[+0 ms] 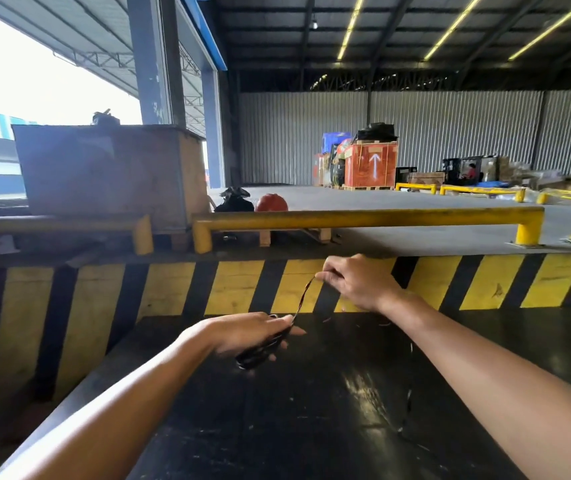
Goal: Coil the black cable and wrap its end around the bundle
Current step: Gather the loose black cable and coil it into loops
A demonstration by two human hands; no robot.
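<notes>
My left hand [249,336] grips a small coiled bundle of black cable [259,351] above the black surface [311,410]. From the bundle a short free length of cable [303,299] runs up and to the right. My right hand [356,280] pinches the far end of that length between thumb and fingers, higher than the left hand. The cable between the hands is taut and slightly curved. Part of the bundle is hidden inside my left fist.
A yellow and black striped wall [173,289] stands just beyond the hands. Above it runs a yellow guard rail [363,216]. A wooden crate [110,171] sits at the left, orange crates [370,164] farther back in the warehouse.
</notes>
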